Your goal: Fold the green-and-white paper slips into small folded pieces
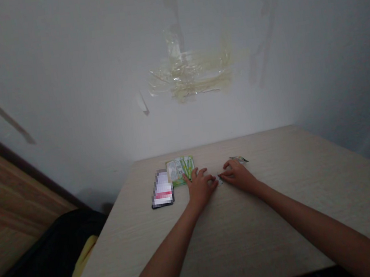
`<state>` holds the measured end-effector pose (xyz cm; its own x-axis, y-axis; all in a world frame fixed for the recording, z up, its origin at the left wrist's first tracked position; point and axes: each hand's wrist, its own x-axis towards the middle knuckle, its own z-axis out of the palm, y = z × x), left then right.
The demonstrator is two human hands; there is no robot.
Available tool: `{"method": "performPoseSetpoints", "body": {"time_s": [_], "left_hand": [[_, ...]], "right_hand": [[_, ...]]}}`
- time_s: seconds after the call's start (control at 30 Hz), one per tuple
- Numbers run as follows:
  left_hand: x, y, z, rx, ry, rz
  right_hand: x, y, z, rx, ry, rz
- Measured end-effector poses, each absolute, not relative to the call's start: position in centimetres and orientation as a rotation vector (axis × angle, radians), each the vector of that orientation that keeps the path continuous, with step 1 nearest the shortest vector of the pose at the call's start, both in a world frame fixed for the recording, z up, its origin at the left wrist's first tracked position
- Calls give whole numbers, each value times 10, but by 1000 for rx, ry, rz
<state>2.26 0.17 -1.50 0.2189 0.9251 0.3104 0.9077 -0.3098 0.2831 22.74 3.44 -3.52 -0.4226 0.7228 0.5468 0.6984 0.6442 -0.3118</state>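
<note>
My left hand [201, 186] rests on the table with its fingers spread, their tips near the edge of a green-and-white printed packet [177, 169]. Its thumb and forefinger lie close to a small speckled piece [221, 180], too small to name. From the other side, my right hand [240, 176] reaches to that same piece, thumb and forefinger pinched together at its edge. What the pinch holds cannot be made out. Just behind my right hand lies a small crumpled, shiny wrapper-like piece [240, 159], partly covered by the fingers.
A phone [162, 189] with a blurred screen lies left of the packet, slightly under its edge. The pale wooden table [252, 238] meets a wall [98, 100] bearing old tape [193, 76]. Dark and yellow cloth [81, 256] sits beside the table's left edge, near wooden panelling [14, 188].
</note>
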Motion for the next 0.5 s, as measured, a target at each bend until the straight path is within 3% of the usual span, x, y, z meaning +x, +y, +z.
{"method": "performPoseSetpoints", "body": {"time_s": [0.5], "left_hand": [[22, 2, -19, 2432, 1800, 679]], "right_hand": [[227, 40, -42, -1238, -2126, 39]]}}
